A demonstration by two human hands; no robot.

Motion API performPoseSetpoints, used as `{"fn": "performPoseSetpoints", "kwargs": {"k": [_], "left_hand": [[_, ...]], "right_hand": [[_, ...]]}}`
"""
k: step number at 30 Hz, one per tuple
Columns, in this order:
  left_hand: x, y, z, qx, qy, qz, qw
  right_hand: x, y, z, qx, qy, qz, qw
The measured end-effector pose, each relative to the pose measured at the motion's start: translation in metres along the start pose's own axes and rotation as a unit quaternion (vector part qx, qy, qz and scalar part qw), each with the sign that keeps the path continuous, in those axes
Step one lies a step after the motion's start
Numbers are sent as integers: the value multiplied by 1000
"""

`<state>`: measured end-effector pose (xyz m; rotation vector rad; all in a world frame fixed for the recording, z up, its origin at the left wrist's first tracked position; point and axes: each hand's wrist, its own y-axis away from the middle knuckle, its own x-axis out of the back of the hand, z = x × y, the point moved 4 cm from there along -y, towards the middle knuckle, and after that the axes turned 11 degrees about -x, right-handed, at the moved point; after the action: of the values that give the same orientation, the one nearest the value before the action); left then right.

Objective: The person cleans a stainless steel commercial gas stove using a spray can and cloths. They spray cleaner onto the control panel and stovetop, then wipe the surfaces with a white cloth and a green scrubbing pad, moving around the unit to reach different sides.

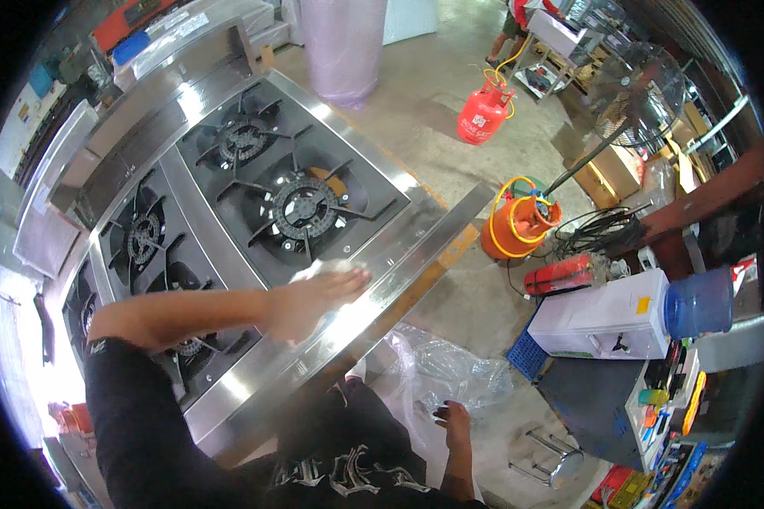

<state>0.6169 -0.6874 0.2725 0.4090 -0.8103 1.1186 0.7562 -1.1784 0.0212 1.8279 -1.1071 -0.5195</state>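
My left hand point(318, 299) presses a white cloth point(321, 268) against the stainless steel front ledge point(382, 270) of a large gas range. Most of the cloth is hidden beneath the palm and fingers. Just beyond the hand is the front right burner point(304, 206) with its black pan supports, and behind it sits another burner point(244, 138). More burners lie to the left, partly covered by my left forearm. My right hand point(455, 422) hangs low beside my body, away from the range, its fingers loosely apart and holding nothing.
Clear plastic wrapping point(450, 373) lies on the floor by the range. To the right are an orange gas cylinder point(518, 227), a fire extinguisher point(560, 276), a white water dispenser point(603, 314) and a stool point(556, 462). Farther off stand a red cylinder point(484, 112), a fan point(637, 93) and another person point(518, 30).
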Motion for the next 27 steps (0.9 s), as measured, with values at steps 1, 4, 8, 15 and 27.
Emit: {"fn": "performPoseSetpoints", "kwargs": {"k": [1,4,8,15,27], "left_hand": [[3,-11,-4,6,-51,12,999],[13,-31,-4,21,-99,74,992],[28,-31,14,109,-27,150,982],[70,-9,-16,234,459,420,747],[63,-6,26,203,695,438,533]], "right_hand": [[7,1,-6,10,-4,18,1000],[27,5,-12,19,-4,44,999],[37,8,0,-25,-22,73,997],[12,10,6,0,-9,27,1000],[11,8,13,-20,-2,32,999]]}}
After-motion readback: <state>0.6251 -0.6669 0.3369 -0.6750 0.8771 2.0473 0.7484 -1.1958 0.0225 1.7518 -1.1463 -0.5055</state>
